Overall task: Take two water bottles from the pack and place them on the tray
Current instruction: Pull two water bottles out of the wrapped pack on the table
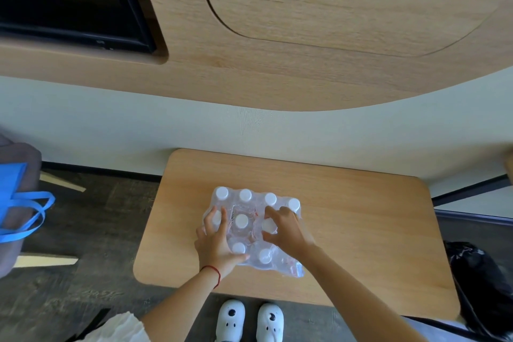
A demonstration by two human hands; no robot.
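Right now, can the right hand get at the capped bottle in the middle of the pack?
Probably yes. The right hand sits on the pack beside that bottle, nothing between them. Whether the plastic wrap still covers that cap is unclear; it could block lifting.

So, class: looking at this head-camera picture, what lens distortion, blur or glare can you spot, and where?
Head view: wide-angle bending curves the wall panel and table edges; the picture is soft throughout, with the blue bag smeared at the left border; the pack of bottles looks washed out, its wrap hard to trace around both hands.
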